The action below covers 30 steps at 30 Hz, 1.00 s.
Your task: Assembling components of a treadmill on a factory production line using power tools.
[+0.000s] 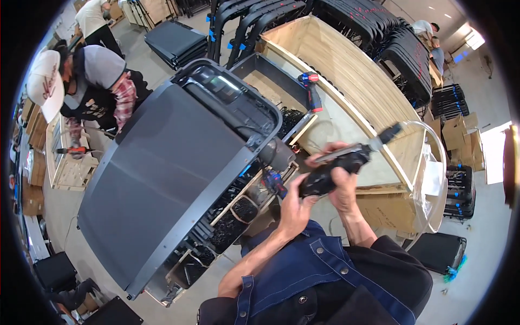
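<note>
Both my hands hold a black air tool (346, 161) in front of me, tilted up to the right. A metal lever runs along it, and a clear hose (440, 157) loops off behind its far end. My left hand (297, 207) is closed round the near left end. Wrapped about the middle from the right is my right hand (342, 187), its thumb on the tool's near side. To the left lies a large dark grey panel (162, 146), with a moulded dark frame (271, 111) along its far right end. Neither hand touches the panel.
A blue and red cordless driver (312, 92) stands by a wooden crate (336, 51); another driver (275, 182) is beside the panel. Bins of black small parts (244, 211) sit below its edge. A co-worker (103, 73) holds a red tool at left. Black frames (403, 59) are stacked behind.
</note>
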Each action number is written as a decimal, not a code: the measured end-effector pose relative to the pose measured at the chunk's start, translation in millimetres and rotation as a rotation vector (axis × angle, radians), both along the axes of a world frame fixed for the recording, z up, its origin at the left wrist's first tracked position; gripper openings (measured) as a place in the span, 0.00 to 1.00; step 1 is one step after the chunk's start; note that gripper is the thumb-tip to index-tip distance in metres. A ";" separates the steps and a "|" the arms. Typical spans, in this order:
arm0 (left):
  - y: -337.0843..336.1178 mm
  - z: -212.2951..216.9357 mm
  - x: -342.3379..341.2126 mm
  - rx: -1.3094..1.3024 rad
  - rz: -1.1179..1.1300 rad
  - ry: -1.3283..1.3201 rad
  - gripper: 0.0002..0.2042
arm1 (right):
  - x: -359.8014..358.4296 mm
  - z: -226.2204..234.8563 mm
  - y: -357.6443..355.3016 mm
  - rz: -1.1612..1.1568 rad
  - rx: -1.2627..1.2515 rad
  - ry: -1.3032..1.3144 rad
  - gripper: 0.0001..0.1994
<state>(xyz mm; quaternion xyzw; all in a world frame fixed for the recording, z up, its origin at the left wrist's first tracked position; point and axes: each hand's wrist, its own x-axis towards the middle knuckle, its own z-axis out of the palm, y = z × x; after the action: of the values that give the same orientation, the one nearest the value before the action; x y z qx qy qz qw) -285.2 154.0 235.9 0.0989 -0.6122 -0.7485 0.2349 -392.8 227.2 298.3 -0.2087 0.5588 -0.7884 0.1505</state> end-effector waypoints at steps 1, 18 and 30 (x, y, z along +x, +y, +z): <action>6.2 2.7 -24.0 -0.062 -0.039 -0.054 0.26 | -23.0 6.7 15.0 -0.018 -0.038 -0.081 0.36; 15.9 -134.7 4.3 0.033 -0.277 -1.005 0.19 | -342.9 -298.4 36.2 0.006 0.675 0.027 0.23; 24.2 -139.0 59.8 0.346 0.071 -1.259 0.21 | -337.7 -398.1 21.3 0.048 0.878 0.320 0.29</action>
<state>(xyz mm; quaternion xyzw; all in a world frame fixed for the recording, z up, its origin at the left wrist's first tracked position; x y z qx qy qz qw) -225.4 178.2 96.9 0.5750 -0.4999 -0.6268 -0.1632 -730.5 248.5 -99.8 -0.2572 0.8507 -0.4314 0.1549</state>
